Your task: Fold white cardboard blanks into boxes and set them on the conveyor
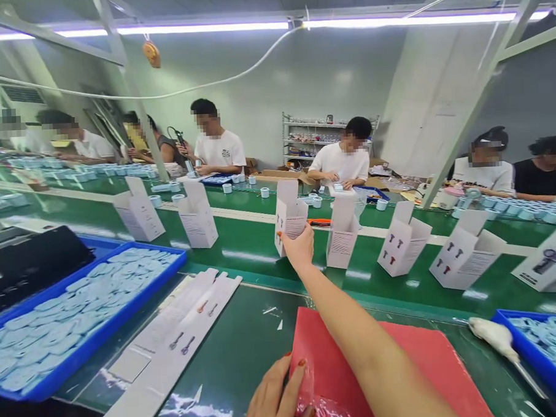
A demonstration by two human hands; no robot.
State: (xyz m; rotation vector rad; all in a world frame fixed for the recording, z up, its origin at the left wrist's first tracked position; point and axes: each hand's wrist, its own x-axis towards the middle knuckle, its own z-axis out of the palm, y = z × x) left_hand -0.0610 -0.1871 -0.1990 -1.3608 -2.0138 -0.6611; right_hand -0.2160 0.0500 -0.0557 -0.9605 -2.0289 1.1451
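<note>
Insp. notes: green belt (pixel 247 237) runs across the stn., bearing a spaced row of white ctns. Dk. green desk (pixel 247 357) on near side. Lg. blue tray (pixel 103 338) at desk L, heaped w/ flat pale blue pcs.; another blue tray (pixel 506 324), cut off by frame at R, holds more pale blue pcs. Red packet (pixel 427 355) lies front ctr., partly under the R forearm. Flat ctn. stock (pixel 195 323), printed, lies betw. lg. tray and packet; qty. can't be told. Held ctn. (pixel 293 214) is upright mid-row, top flap up, base apparently on belt. R hand (pixel 300 244): grip clamped on its near side, thumb at L edge. L hand (pixel 277 393): fingers on packet's L edge; can't tell if grip is pinched or merely resting. Smallest: orange item (pixel 319 222) on belt, just R of held ctn. Progress, judged: seven ctns. formed incl. held one, most w/ tops plainly unclosed; far R one unclear. Contents not visible, so fill unverified. Outstanding: closing of those tops, plus flat stock, as yet unformed.
</note>
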